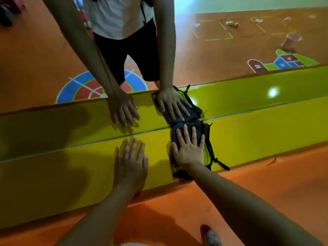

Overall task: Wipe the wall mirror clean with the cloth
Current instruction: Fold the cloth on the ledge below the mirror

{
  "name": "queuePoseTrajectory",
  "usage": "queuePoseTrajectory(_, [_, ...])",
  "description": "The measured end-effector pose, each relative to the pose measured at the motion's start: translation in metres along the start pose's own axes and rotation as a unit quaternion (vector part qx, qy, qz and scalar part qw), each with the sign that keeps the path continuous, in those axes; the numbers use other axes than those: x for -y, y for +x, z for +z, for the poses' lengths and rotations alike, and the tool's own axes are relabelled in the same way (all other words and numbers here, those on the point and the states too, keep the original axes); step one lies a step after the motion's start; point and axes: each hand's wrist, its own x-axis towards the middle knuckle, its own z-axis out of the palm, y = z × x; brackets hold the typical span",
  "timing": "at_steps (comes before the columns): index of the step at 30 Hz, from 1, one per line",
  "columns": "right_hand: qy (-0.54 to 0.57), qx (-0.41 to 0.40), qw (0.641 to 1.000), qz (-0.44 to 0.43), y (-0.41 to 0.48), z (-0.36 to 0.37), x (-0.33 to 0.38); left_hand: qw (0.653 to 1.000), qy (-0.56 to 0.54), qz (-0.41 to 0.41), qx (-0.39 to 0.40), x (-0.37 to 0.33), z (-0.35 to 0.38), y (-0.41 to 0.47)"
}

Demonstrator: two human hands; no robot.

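While pressed flat, right hand [190, 150]: fingers straight and spread on top of the cloth [205, 130], pinning it down, not curled round it.
Cloth: dark grey with green and black trim, bunched under the palm, lying on the yellow strip [53, 174] with its far edge touching the foot of the wall mirror [230, 50].
Left hand [130, 160]: bare and unclenched, fingers straight, resting on the same strip just beside the cloth, fingertips near the glass line.
Wall mirror: reflects both arms, the cloth and the painted orange floor; no clear streaks or wet patches to read.
Around: orange floor [266, 183] below the strip, tip of a shoe [210, 235] at the bottom edge.
Progress, as a judgement: working only at the lowest edge; impossible to tell which glass is already clean, and the whole height above the cloth probably left to wipe.
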Motion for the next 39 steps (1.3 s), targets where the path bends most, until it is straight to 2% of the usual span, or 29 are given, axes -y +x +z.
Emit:
queuePoseTrajectory(5, [-0.008, 0.003, 1.0, 0.009, -0.018, 0.015, 0.097, 1.0, -0.012, 0.019, -0.005, 0.086, -0.012, -0.028])
queuePoseTrajectory(12, [-0.019, 0.013, 0.998, -0.063, -0.045, 0.037, 0.217, 1.0, 0.004, -0.009, 0.013, 0.175, -0.028, -0.066])
queuePoseTrajectory(22, [-0.02, 0.023, 0.996, -0.086, -0.061, 0.045, 0.284, 0.999, -0.006, -0.046, 0.004, 0.26, -0.054, -0.097])
queuePoseTrajectory(27, [-0.024, 0.023, 0.997, -0.069, -0.065, 0.051, 0.317, 0.998, -0.023, -0.064, -0.018, 0.309, -0.055, -0.108])
queuePoseTrajectory(31, [-0.012, 0.017, 0.999, -0.05, -0.073, 0.058, 0.358, 0.999, -0.023, -0.023, -0.031, 0.352, -0.057, -0.12])
queuePoseTrajectory(34, [-0.013, 0.013, 0.999, -0.033, -0.081, 0.067, 0.405, 1.0, -0.008, 0.005, -0.027, 0.4, -0.064, -0.126])
queuePoseTrajectory(39, [-0.011, 0.01, 1.0, 0.01, -0.094, 0.078, 0.476, 0.998, -0.03, -0.004, -0.051, 0.491, -0.071, -0.146])
